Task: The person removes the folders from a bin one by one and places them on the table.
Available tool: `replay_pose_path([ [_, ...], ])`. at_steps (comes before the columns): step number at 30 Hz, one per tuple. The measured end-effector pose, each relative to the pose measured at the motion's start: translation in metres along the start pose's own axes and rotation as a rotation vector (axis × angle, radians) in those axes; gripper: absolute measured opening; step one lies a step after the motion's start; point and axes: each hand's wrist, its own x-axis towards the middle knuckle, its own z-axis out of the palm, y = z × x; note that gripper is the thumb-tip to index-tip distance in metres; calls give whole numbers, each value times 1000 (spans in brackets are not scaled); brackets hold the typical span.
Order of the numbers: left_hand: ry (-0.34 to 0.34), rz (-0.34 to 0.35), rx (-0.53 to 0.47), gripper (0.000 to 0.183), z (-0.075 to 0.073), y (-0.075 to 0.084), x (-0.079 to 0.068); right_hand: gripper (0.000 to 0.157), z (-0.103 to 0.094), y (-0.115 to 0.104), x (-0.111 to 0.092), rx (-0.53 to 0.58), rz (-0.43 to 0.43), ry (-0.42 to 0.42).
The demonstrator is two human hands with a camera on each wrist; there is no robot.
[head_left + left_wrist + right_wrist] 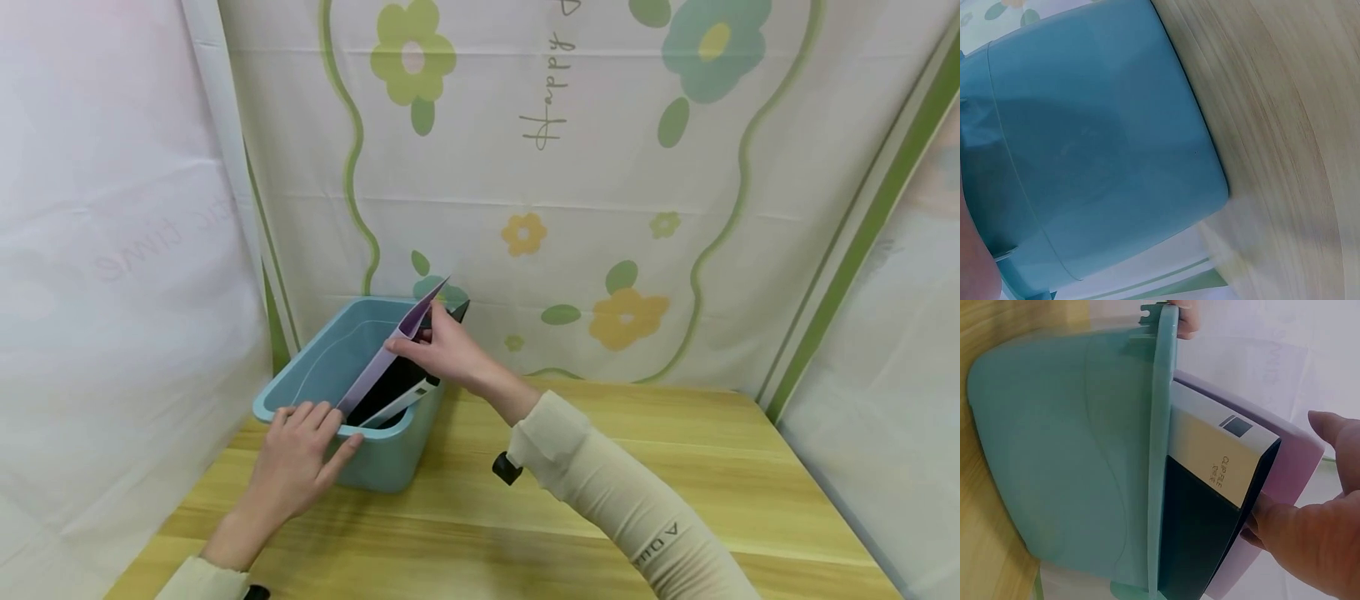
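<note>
A blue plastic bin (420,442) stands on the wooden table, holding a purple file folder (365,381) and a black file folder with a white spine (399,403). My left hand (296,458) grips the bin's near rim, fingers over the edge and thumb outside. At the purple folder's upper end, my right hand (450,350) pinches it, with the thumb at its spine and other fingers in the gap beside the black folder. Both folders lean and poke above the rim in the right wrist view, where the black folder (1200,519) partly hides the purple one (1300,444).
The wooden table (637,500) extends right of the bin. A flower-printed white cloth (465,167) hangs close behind the bin, and more white cloth (127,292) hangs at the left side.
</note>
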Motion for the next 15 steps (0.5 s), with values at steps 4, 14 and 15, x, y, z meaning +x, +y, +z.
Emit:
replay_pose_path([
  [4, -10, -3, 3, 41, 0, 0, 1, 54, 1, -4, 1, -36, 10, 20],
  [14, -3, -1, 5, 42, 0, 0, 0, 72, 10, -9, 5, -106, 86, 71],
  [15, -2, -1, 3, 42, 0, 0, 0, 81, 11, -10, 5, -115, 96, 74],
])
